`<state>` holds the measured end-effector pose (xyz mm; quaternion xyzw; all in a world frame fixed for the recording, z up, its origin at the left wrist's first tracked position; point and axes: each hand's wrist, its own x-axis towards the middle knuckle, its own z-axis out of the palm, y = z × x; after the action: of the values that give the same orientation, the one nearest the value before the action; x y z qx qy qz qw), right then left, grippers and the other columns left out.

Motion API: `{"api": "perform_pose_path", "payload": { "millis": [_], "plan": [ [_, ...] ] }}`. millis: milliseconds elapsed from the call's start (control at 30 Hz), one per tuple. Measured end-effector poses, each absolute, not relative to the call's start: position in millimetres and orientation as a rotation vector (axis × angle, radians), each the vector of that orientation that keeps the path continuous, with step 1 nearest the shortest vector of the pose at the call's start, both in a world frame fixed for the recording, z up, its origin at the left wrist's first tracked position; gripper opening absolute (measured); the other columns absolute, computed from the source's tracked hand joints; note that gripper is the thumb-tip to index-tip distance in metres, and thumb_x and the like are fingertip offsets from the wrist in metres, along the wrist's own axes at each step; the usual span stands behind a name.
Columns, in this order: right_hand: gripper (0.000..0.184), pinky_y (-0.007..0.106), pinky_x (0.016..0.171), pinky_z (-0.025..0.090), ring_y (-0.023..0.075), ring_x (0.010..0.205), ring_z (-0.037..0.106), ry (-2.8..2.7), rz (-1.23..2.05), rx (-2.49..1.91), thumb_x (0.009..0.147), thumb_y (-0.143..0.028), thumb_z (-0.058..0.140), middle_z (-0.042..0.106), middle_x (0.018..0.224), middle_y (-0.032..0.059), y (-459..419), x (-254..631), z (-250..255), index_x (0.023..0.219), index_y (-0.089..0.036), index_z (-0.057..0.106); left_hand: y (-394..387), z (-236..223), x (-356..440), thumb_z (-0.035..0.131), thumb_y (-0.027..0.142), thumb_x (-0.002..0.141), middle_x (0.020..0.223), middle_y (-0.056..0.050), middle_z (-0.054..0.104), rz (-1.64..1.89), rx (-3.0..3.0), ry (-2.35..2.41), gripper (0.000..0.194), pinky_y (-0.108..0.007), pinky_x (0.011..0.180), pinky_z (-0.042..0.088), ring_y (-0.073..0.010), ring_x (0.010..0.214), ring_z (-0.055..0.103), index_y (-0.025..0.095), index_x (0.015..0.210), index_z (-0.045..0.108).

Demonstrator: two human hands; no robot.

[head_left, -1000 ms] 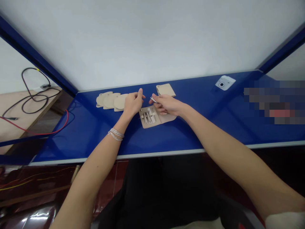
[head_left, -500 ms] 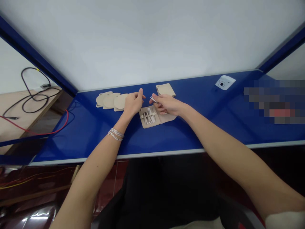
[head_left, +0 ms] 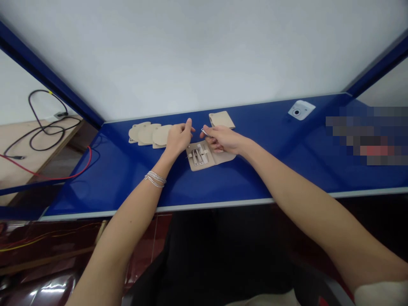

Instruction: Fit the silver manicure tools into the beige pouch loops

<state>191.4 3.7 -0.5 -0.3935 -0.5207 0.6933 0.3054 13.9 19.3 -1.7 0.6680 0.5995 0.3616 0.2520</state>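
Pinched in the right hand (head_left: 225, 139) now is the small metal tool (head_left: 205, 132), near the far edge of the open case (head_left: 223, 158), its long axis slanted, its free end aimed up and left toward the left hand (head_left: 178, 138), which is held loose, thumb raised. In the case's left half, more tools (head_left: 198, 158) are lined up side by side, and from half a second ago both hands are kept virtually unmoved!
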Motion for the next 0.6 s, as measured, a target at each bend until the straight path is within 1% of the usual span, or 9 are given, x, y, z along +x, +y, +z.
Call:
{"api": "perform_pose_path", "payload": {
  "millis": [300,600],
  "plan": [
    [0.039,0.018,0.036,0.026,0.0047,0.042,0.021,-1.390,1.833,-1.041,0.088,-0.055,0.055,0.024,0.058,-0.0082,5.0,192.4,-2.5,0.090,-0.016,0.053,20.7,-3.2,13.1,0.034,0.064,0.091,0.068,-0.007,0.067,0.988,1.834,1.620,0.062,-0.026,0.059,0.043,-0.0141,0.061,0.060,0.017,0.073,0.069],
    [0.037,0.018,0.036,0.025,0.0049,0.041,0.021,-1.367,1.826,-1.069,0.089,-0.054,0.054,0.025,0.058,-0.0081,1.6,191.1,2.4,0.092,-0.017,0.051,21.2,-4.1,12.5,0.034,0.063,0.092,0.068,-0.006,0.067,0.983,1.825,1.620,0.060,-0.026,0.061,0.043,-0.0138,0.061,0.060,0.017,0.073,0.068]
  ]
}}
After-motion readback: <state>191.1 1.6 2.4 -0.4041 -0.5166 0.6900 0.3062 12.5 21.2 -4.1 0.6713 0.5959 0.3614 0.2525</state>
